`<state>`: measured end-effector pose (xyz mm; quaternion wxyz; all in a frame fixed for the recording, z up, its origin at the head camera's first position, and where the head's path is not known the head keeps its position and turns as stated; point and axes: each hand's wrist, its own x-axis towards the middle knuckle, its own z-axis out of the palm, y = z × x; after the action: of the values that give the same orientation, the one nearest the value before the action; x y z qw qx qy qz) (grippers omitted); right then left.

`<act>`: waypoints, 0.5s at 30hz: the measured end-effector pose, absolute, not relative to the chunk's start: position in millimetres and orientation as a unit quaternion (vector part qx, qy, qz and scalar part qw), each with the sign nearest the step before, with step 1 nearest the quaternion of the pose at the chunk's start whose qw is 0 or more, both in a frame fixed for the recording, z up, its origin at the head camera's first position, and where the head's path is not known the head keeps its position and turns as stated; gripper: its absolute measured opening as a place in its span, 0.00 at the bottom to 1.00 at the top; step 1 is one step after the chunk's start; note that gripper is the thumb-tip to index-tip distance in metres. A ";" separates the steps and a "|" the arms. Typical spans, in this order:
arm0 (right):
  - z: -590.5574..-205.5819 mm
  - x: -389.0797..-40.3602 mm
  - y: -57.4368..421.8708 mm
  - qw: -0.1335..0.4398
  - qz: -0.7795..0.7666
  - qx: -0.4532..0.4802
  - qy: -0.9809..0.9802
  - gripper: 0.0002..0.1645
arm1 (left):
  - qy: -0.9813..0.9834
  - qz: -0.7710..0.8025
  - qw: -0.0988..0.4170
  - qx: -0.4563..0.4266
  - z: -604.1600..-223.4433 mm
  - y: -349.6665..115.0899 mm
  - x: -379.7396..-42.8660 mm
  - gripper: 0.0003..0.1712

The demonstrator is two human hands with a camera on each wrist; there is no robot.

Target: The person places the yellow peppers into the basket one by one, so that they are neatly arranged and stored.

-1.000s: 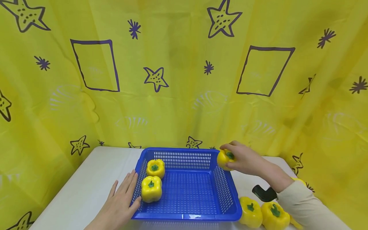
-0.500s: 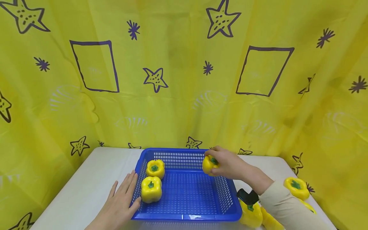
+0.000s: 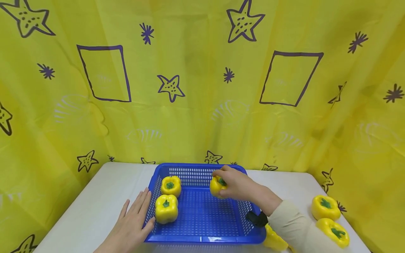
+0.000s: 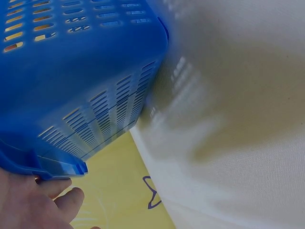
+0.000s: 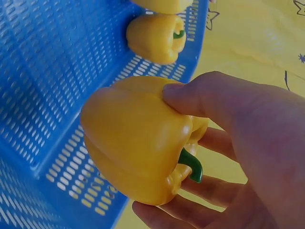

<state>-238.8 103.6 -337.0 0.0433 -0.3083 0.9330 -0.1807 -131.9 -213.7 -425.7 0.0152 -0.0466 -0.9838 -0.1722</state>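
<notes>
The right hand [image 3: 235, 182] pinches a yellow bell pepper [image 3: 216, 187], thumb on one side and fingers on the other, with its green stem [image 5: 191, 164] turned toward the palm. This pepper is over the far part of a blue perforated basket [image 3: 202, 239], right of the two already inside. Those sit along the basket's left wall, a rear pepper [image 3: 171, 187] just behind a front pepper [image 3: 166, 209]. The left hand [image 3: 132, 217] lies against the left rim, its fingers extended and the thumb spread away from them. On the white counter [image 3: 95, 200], to the right, an outer pepper [image 3: 326, 208] stands just beyond a tilted pepper [image 3: 333, 232], which the beige sleeve [image 3: 294, 221] partly covers. More yellow [image 3: 273, 240] shows beside the basket's near right corner, too hidden to count. A yellow curtain [image 3: 202, 123] printed with dark starfish hangs behind.
</notes>
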 end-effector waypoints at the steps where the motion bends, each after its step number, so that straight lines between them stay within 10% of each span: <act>1: -337.8 -238.4 101.6 0.045 -0.182 -0.311 0.932 0.33 | -0.984 -0.173 0.015 -0.046 -425.7 -213.4 -132.0 0.44; 15: -354.7 -236.7 72.4 0.074 -0.192 -0.313 0.927 0.32 | -0.984 -0.171 0.011 -0.047 -424.4 -213.3 -129.9 0.44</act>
<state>-236.7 72.4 -354.7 0.0736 -0.3135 0.9270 -0.1922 -129.9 -213.3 -424.4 0.0114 -0.0474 -0.9840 -0.1715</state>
